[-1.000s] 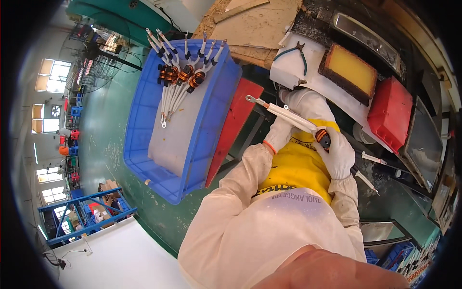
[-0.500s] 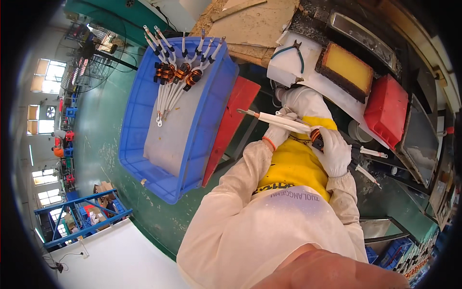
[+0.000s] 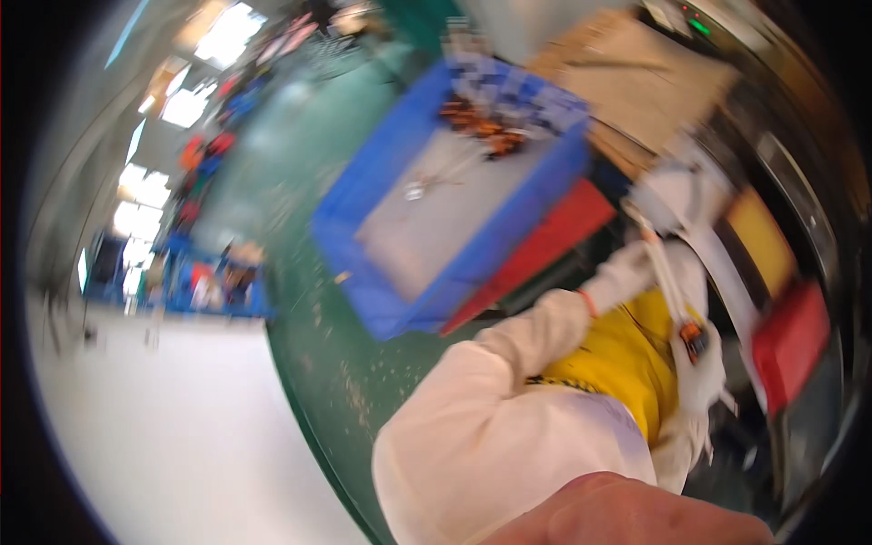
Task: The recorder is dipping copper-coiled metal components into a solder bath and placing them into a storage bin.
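Over my lap, my right hand (image 3: 701, 374), in a white glove, grips a small copper-wound coil (image 3: 693, 341) with black parts. White-sleeved leads (image 3: 668, 277) run up from the coil and end in a metal tip. My left hand (image 3: 627, 274), gloved too, is closed around the leads' upper part; motion blur softens its fingers. To the left stands a blue plastic bin (image 3: 363, 295). Several similar coils (image 3: 481, 129) lie at its far end, their white leads partly sticking out over the rim.
A red board (image 3: 545, 250) sits beside the bin. On the right are a yellow slab in a dark frame (image 3: 761, 241) and a red tray (image 3: 792, 345). Brown boards (image 3: 636, 86) lie at the far side. Yellow cloth (image 3: 609, 359) covers my lap. A white surface (image 3: 182, 418) fills the lower left.
The view has swung and blurred, so the bin and my hands sit farther right in it. Both hands keep hold of the coil and its leads, which now point more steeply upward.
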### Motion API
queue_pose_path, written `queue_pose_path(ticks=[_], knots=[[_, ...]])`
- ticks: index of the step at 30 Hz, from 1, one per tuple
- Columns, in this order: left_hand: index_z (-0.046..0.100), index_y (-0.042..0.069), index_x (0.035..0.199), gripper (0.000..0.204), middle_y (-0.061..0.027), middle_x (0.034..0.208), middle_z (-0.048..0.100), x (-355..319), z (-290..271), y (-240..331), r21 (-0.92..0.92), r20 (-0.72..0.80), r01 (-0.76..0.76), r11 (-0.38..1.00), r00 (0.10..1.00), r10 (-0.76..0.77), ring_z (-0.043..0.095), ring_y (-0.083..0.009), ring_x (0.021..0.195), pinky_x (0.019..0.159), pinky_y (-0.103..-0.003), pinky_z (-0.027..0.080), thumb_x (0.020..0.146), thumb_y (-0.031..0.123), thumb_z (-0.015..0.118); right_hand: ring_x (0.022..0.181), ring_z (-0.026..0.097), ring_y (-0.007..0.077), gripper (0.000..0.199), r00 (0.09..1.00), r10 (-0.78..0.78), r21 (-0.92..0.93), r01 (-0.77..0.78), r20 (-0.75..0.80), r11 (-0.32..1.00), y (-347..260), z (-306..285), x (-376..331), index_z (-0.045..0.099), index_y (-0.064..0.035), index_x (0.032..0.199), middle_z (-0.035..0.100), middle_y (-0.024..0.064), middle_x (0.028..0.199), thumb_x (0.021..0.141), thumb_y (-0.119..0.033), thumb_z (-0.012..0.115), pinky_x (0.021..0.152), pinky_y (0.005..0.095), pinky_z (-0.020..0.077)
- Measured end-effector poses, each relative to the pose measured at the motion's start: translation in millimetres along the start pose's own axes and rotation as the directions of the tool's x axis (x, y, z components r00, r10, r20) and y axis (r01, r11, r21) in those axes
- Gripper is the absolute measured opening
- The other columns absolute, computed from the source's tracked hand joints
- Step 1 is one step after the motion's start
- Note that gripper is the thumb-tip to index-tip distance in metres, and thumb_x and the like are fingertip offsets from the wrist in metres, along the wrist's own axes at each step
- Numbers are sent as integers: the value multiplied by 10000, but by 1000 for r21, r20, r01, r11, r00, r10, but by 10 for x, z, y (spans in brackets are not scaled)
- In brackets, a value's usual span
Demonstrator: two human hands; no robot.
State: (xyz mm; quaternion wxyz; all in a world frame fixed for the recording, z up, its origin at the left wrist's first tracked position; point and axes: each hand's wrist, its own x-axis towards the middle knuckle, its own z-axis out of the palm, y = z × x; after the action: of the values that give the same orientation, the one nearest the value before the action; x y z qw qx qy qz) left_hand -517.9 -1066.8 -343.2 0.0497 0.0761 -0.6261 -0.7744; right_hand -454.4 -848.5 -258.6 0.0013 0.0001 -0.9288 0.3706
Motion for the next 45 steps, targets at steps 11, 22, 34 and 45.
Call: queue_pose_path(ticks=[11,22,34,45], knots=[[674,70,1043,240,-50,854,694,74,-6,-254,172,48,339,925,935,-351,656,-171,651,581,-305,516,970,281,586,867,718,278,557,999,-23,-200,17,-26,980,248,98,-39,645,-106,1289,728,147,1076,836,-386,809,746,355,553],[682,44,1057,275,-58,897,689,37,-48,19,-136,189,442,887,890,-415,672,-150,742,670,-301,556,990,305,630,856,709,224,530,999,22,-44,-24,-27,999,306,37,3,634,-108,1282,728,123,1062,848,-351,815,750,326,546],[666,61,1131,484,-94,1003,704,48,-157,336,-2,-79,96,995,992,-96,668,-172,888,822,-314,543,1059,493,459,817,692,224,534,999,44,-43,-45,-28,998,316,38,-16,632,-105,1279,720,124,1037,849,-364,813,737,323,538],[729,45,954,654,-76,912,721,107,-201,758,426,22,105,898,992,-126,687,-174,825,780,-315,559,1034,606,403,936,714,286,546,996,-70,-198,60,-47,978,177,72,-58,637,-84,1276,719,139,1114,847,-373,811,789,360,552]])
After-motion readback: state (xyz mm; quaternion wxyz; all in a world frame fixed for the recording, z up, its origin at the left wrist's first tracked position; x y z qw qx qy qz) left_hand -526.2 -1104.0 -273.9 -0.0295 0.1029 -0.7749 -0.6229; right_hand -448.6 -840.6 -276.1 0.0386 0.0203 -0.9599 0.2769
